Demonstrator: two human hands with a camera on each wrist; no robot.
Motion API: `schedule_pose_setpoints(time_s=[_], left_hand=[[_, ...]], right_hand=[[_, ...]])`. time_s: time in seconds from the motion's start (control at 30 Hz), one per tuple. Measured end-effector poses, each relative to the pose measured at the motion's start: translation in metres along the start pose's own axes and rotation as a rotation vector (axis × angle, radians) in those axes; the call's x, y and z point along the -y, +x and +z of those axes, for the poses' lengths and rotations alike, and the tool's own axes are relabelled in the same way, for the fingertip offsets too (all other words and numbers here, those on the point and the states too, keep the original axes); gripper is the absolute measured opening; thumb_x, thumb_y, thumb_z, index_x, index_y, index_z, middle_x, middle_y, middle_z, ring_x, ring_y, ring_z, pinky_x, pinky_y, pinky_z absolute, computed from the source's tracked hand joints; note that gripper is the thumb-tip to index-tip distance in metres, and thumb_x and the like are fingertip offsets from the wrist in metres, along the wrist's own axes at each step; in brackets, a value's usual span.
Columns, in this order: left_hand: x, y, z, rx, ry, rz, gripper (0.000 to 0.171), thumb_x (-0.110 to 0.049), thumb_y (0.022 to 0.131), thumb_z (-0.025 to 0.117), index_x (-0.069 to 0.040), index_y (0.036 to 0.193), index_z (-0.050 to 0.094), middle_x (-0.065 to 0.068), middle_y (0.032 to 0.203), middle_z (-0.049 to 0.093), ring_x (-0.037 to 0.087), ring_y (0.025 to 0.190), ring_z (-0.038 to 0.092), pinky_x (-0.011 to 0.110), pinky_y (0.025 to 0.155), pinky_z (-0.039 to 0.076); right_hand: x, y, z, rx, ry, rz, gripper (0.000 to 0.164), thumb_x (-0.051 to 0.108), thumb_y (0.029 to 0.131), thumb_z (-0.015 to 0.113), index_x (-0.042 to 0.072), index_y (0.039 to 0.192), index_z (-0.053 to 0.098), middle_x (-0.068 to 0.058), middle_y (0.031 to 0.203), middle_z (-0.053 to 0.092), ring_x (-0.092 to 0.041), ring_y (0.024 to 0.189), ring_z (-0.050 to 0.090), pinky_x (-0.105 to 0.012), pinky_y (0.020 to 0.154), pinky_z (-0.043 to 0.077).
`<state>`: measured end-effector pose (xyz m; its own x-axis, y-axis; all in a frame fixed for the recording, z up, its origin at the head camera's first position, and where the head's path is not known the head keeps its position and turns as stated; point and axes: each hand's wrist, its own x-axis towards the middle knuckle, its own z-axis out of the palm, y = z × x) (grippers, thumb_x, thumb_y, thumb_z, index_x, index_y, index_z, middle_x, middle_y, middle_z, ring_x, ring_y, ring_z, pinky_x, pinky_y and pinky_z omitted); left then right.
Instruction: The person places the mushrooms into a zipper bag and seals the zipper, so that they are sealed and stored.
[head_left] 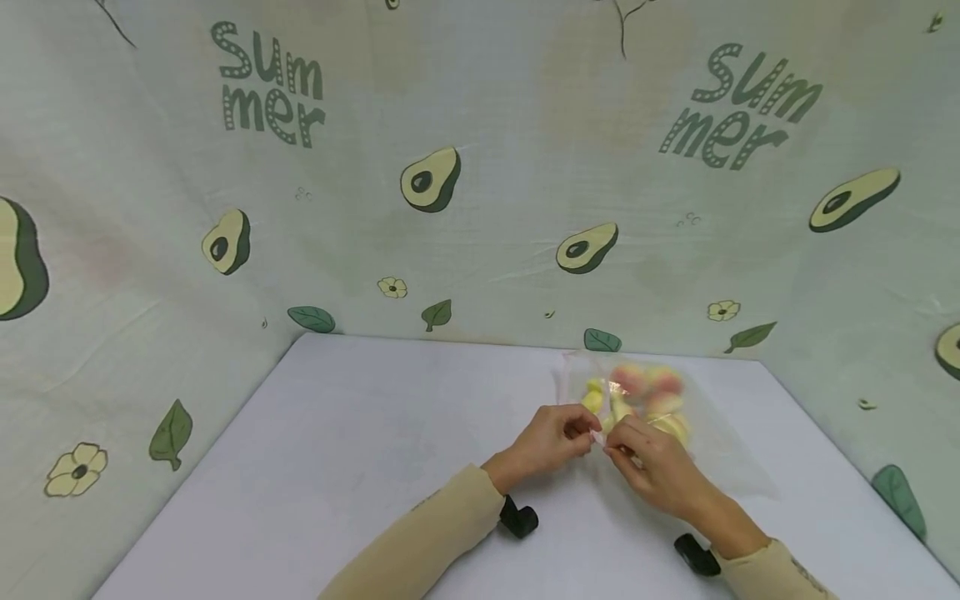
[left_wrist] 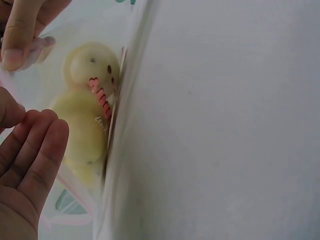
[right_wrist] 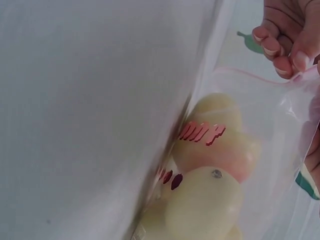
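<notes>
A clear plastic bag point(head_left: 723, 454) with a pink-edged mouth point(right_wrist: 250, 76) lies on the white table, red printing on its side. Several peaches point(head_left: 663, 381) and yellow fruits point(head_left: 592, 398) show through the plastic, two pale rounded ones point(left_wrist: 80, 125) close up in the left wrist view. My left hand point(head_left: 551, 440) pinches the bag's near edge between thumb and fingertips. Right beside it, my right hand point(head_left: 660, 468) pinches a bunched bit of the same edge. In the right wrist view the right hand point(right_wrist: 312, 155) is mostly cut off by the frame.
The white table point(head_left: 360, 433) reaches back to a cloth backdrop point(head_left: 495, 100) printed with avocados, leaves and lettering. Similar cloth hangs along the left and right sides. A black wrist-camera mount point(head_left: 519, 518) sits under the left wrist, another point(head_left: 697, 555) under the right.
</notes>
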<state>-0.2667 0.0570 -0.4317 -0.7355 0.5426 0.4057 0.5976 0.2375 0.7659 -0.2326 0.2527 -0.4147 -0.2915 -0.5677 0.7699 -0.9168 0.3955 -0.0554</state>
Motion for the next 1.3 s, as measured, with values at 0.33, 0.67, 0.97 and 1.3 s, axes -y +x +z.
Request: schedule_pose_setpoints(time_s=[0.33,0.67,0.97,1.3], left_hand=[[0.0013,0.0037,0.0007,-0.005,0.039,0.028,0.018,0.005,0.083,0.060,-0.004,0.097,0.067,-0.006,0.075,0.062,-0.004,0.063,0.053,0.014,0.059,0.048],[0.0023,0.0054,0.0006,-0.026,0.071,0.069,0.019,0.005,0.083,0.058,-0.004,0.098,0.066,-0.006,0.073,0.062,-0.004,0.061,0.052,0.013,0.057,0.046],[0.0046,0.0053,-0.0005,-0.063,0.092,0.075,0.022,0.005,0.080,0.060,-0.010,0.095,0.067,-0.005,0.081,0.064,-0.003,0.069,0.054,0.012,0.062,0.047],[0.0049,0.0080,-0.0003,-0.089,-0.019,0.004,0.022,0.007,0.080,0.059,-0.008,0.094,0.067,-0.004,0.075,0.063,-0.003,0.061,0.056,0.016,0.057,0.049]], right_hand=[[0.0004,-0.0018,-0.0013,-0.008,-0.010,-0.001,0.018,0.020,0.096,0.055,0.013,0.080,0.060,0.009,0.081,0.055,-0.002,0.070,0.050,-0.011,0.062,0.041],[0.0010,0.0007,-0.0031,-0.019,-0.026,-0.011,0.022,0.024,0.098,0.052,0.013,0.081,0.060,0.009,0.082,0.055,-0.001,0.070,0.050,-0.011,0.062,0.041],[0.0027,0.0005,-0.0039,-0.022,-0.037,-0.007,0.023,0.025,0.099,0.052,0.012,0.081,0.059,0.009,0.082,0.055,0.000,0.069,0.050,-0.011,0.062,0.042],[0.0014,0.0009,-0.0045,-0.035,-0.016,0.000,0.021,0.023,0.098,0.052,0.012,0.083,0.060,0.008,0.082,0.054,-0.001,0.069,0.049,-0.010,0.061,0.041]])
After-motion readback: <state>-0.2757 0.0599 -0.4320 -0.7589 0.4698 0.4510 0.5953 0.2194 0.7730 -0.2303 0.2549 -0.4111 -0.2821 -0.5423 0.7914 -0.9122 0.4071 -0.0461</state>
